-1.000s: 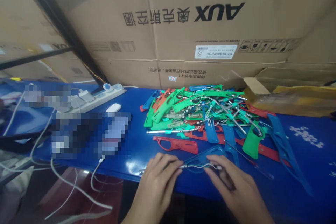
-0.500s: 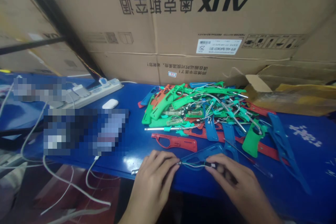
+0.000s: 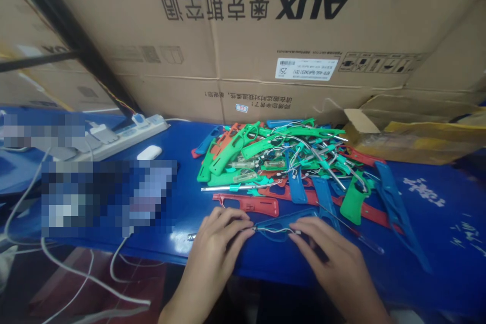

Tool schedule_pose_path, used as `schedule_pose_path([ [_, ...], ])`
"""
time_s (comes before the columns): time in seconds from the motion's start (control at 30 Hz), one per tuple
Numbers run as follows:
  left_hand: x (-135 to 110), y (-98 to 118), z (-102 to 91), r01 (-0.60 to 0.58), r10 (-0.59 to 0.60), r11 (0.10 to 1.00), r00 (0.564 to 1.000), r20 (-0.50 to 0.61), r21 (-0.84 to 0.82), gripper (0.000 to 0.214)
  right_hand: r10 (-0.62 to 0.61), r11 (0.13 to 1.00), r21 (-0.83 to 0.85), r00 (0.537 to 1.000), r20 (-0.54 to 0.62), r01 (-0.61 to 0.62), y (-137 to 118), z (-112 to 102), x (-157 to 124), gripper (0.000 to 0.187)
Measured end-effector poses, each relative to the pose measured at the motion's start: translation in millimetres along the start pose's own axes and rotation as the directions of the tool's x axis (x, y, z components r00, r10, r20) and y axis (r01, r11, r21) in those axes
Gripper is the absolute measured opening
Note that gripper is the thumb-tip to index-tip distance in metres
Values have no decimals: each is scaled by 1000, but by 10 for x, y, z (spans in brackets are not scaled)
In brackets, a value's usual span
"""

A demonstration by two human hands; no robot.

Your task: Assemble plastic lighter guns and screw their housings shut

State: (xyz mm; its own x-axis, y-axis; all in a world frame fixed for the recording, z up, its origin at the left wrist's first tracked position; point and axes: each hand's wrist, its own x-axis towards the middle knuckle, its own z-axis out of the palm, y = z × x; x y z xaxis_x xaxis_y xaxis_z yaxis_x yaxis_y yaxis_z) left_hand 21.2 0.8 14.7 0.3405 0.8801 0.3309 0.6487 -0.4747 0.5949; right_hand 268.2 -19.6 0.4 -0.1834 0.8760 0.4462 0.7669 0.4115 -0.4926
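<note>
One white wire (image 3: 271,230) runs between the person's two hands, held just above the near edge of the blue table (image 3: 178,225). At its left end, the thumb and fingertips of the left hand (image 3: 220,235) are pinched together on it; the palm is hidden from where I stand. A metal tube end (image 3: 191,237) shows beyond that hand's far side; I cannot tell whether it joins the wire. At the other end, the right hand (image 3: 330,243) pinches the wire between thumb and forefinger, beside a small white connector (image 3: 297,233).

Behind the wire lies a blue casing half (image 3: 306,213), partly covered by the right fingers. Next outward, a red casing half (image 3: 268,207) lies flat, near a heap of green, orange and blue parts (image 3: 228,157) mixed with wires and metal tubes. Right of it rests a thin-shafted tool (image 3: 372,244) with a translucent handle. Further left stand a white power strip (image 3: 152,129) and a small white case (image 3: 149,152). A large printed carton (image 3: 243,50) backs the table.
</note>
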Motion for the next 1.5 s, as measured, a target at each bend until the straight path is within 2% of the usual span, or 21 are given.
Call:
schedule_pose_path([
  [0.1,-2,6,4,-29,30,999,999,-34,25,18,-45,999,-6,999,-15,45,-13,-6,-26,12],
  [0.2,1,30,10,-50,55,996,997,-59,78,20,-40,999,-25,998,-38,39,39,-64,-66,16],
  [0.37,-5,37,25,-65,72,990,996,-56,125,20,-23,980,-197,995,-92,4,231,-190,-172,22],
  [0.5,-15,18,44,-96,109,984,991,-79,153,20,-87,953,-297,994,-66,63,313,-222,-179,25],
  [0.7,-29,0,47,-92,106,986,990,-93,136,19,-213,880,-434,977,4,193,315,-226,1,31],
  [0.9,-47,-20,58,-61,73,992,992,-107,115,19,-274,888,-359,958,85,286,265,-215,120,32],
  [1.13,-47,-37,20,-89,97,991,992,-84,95,21,-241,935,-245,966,91,256,159,-136,125,25],
  [1.37,-116,-59,10,-76,81,996,991,-109,50,21,-230,954,-182,972,57,237,122,-73,102,22],
  [1.5,-116,-66,21,-64,70,996,993,-100,65,23,-206,975,-71,976,78,211,127,-45,87,17],
])
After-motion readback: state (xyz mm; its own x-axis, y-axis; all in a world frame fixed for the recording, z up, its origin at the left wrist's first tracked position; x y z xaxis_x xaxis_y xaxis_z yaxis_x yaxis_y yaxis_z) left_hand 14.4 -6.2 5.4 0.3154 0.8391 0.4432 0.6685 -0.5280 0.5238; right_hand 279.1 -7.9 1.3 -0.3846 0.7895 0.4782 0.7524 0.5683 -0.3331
